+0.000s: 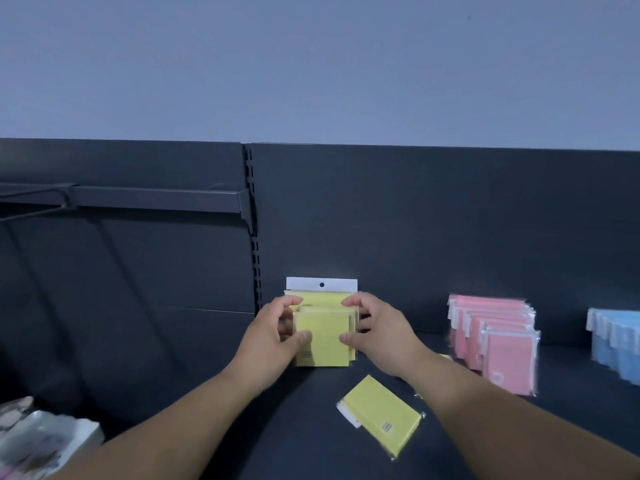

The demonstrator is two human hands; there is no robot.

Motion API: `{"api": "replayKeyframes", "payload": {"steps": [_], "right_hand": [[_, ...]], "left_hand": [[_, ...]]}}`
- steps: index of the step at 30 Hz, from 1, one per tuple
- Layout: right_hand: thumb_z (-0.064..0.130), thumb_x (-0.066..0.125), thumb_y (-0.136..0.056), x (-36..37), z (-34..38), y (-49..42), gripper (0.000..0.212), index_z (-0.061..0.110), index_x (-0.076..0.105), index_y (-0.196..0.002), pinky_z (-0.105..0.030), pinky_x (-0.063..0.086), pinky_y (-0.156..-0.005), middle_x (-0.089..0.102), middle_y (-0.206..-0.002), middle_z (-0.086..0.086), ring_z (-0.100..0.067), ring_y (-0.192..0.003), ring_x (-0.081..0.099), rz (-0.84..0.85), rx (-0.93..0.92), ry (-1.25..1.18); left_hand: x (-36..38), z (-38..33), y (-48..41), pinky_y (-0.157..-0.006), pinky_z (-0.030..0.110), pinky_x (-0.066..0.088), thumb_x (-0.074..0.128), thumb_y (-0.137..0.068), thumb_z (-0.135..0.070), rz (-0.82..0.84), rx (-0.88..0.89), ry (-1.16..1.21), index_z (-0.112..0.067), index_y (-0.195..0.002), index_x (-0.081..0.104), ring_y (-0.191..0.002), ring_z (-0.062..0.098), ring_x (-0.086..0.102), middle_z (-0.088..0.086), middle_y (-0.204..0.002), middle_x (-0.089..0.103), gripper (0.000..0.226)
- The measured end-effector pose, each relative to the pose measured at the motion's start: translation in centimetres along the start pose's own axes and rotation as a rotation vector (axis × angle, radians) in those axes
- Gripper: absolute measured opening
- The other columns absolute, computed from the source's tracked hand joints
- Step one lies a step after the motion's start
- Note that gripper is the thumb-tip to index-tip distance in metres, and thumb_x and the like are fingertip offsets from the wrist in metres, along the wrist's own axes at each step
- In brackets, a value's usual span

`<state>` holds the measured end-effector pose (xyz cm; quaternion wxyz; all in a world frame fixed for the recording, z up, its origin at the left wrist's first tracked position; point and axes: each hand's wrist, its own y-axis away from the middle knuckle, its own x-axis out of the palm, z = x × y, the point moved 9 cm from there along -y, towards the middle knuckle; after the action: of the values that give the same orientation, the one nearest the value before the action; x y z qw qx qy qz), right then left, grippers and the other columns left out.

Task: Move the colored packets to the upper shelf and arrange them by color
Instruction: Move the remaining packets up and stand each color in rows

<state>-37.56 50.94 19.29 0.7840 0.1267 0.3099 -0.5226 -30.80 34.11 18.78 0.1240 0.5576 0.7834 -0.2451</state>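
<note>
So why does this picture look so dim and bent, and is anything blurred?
Head view: the light is dim and bluish; the wide lens skews the lines of the back panel; the pink packets and the clutter at lower left are smeared by motion; the yellow stack between the left hand and right hand is soft; the loose yellow packet is sharpest.

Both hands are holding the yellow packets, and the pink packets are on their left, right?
Not quite. The left hand and right hand do hold the yellow packets, but the head view shows the pink packets on their right, not their left.
</note>
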Motion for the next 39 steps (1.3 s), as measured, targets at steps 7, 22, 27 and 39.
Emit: {"api": "replayKeyframes", "payload": {"steps": [7,22,27,39], "right_hand": [[0.026,0.080,-0.078,-0.3,0.5,-0.7,0.081,0.042,0.035,-0.143,-0.019,0.042,-0.080,0.048,-0.094,0.018,-0.006,-0.087,0.052,0.050,-0.017,0.199],[0.040,0.085,-0.066,-1.0,1.5,-0.8,0.073,0.040,0.044,-0.127,-0.028,0.046,-0.090,0.049,-0.111,0.015,-0.008,-0.112,0.050,-0.057,-0.067,0.368],[0.043,0.083,-0.069,-0.8,1.7,-0.4,0.072,0.039,0.046,-0.130,-0.024,0.045,-0.089,0.052,-0.125,0.015,-0.007,-0.111,0.053,-0.108,-0.107,0.395],[0.055,0.074,-0.074,-0.9,1.8,0.4,0.057,0.040,0.049,-0.123,-0.027,0.048,-0.080,0.048,-0.115,0.016,-0.004,-0.087,0.049,-0.154,-0.090,0.528]], "left_hand": [[0.4,2.3,-1.3,-0.079,0.007,0.037,0.086,-0.067,-0.028,0.054,-0.069,-0.044,-0.031,-0.137,0.035,-0.106,-0.005,0.049,-0.022,-0.120,0.049,0.086],[0.9,2.3,-2.1,-0.099,0.025,0.042,0.082,-0.071,-0.019,0.054,0.101,-0.079,-0.067,-0.119,0.027,-0.114,0.004,0.052,-0.022,-0.122,0.052,0.088],[0.8,2.4,-2.2,-0.102,0.033,0.044,0.081,-0.072,-0.021,0.056,0.120,-0.087,-0.061,-0.125,0.032,-0.115,0.008,0.054,-0.019,-0.125,0.052,0.083],[0.3,2.2,-2.1,-0.104,0.030,0.041,0.083,-0.069,-0.027,0.054,0.135,-0.097,-0.062,-0.122,0.032,-0.118,0.002,0.050,-0.021,-0.129,0.049,0.082]]}}
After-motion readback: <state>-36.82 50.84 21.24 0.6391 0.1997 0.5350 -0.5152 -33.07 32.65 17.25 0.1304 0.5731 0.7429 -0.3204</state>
